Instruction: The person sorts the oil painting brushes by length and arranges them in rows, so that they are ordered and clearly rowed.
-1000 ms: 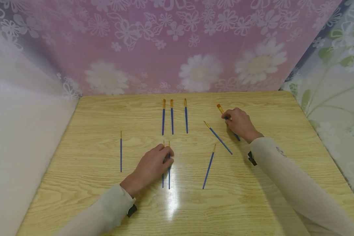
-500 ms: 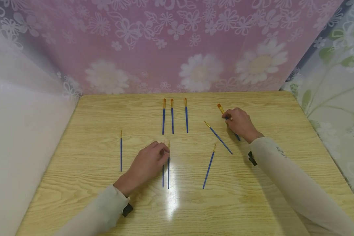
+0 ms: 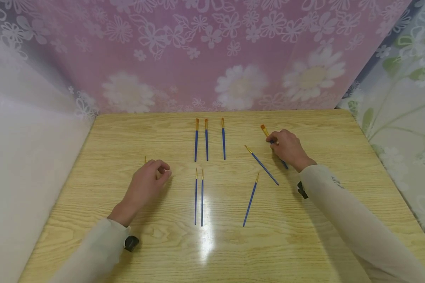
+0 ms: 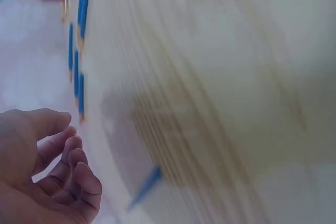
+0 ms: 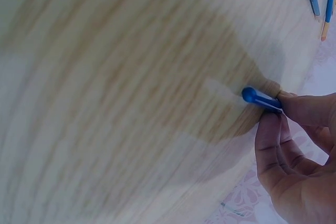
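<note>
My left hand [image 3: 146, 182] hovers over the left part of the table, fingers loosely curled around nothing. Beneath it lies a thin paintbrush [image 3: 145, 158], mostly covered in the head view; its blue handle [image 4: 146, 187] shows in the left wrist view. At the right, my right hand [image 3: 288, 147] pinches a broad flat paintbrush [image 3: 264, 129] by its blue handle between thumb and fingers. Two fine paintbrushes, a left one [image 3: 196, 200] and a right one [image 3: 202, 200], lie side by side at mid-table. Near the right hand are a slanted paintbrush [image 3: 263, 167] and a tilted one [image 3: 250, 200].
Along the back of the wooden table [image 3: 109, 133] lie three flat paintbrushes: a left one [image 3: 196, 145], a middle one [image 3: 207, 145] and a right one [image 3: 224, 145]. A pink flowered curtain [image 3: 184, 70] hangs behind the table's far edge.
My left hand has let go of the fine paintbrush at mid-table and moved left, uncovering the pair. The right hand still holds its flat paintbrush in the same place.
</note>
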Tool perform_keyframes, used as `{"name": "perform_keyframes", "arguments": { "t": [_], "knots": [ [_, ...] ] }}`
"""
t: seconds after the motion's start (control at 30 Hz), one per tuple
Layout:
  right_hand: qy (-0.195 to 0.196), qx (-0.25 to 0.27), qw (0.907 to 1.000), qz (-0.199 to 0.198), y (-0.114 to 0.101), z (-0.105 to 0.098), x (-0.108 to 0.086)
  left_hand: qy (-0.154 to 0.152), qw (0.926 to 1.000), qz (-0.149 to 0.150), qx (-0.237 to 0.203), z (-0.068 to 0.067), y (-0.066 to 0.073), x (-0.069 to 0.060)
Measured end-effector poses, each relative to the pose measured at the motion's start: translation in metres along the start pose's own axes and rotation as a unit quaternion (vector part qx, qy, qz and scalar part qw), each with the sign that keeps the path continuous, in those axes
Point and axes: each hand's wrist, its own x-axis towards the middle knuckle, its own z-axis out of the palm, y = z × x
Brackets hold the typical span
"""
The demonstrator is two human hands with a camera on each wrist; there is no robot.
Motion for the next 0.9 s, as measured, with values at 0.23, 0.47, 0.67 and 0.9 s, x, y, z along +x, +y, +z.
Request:
{"name": "perform_keyframes", "arguments": {
  "t": [0.23,0.47,0.67,0.9],
  "knots": [
    [-0.001,0.000,1.0000,0.001,0.000,-0.001,-0.001,0.020,0.9993,-0.030,0.011,-0.019,-0.027,0.000],
    [-0.003,0.002,1.0000,0.001,-0.002,-0.001,-0.001,0.021,0.9972,-0.071,0.011,-0.031,-0.036,-0.004],
    [-0.003,0.001,1.0000,0.001,-0.002,-0.002,-0.002,0.000,0.9961,-0.086,0.020,-0.031,-0.041,-0.005],
    [-0.004,-0.006,1.0000,-0.003,-0.002,-0.001,-0.002,0.007,0.9970,-0.060,0.049,-0.028,-0.042,-0.005]
  ]
}}
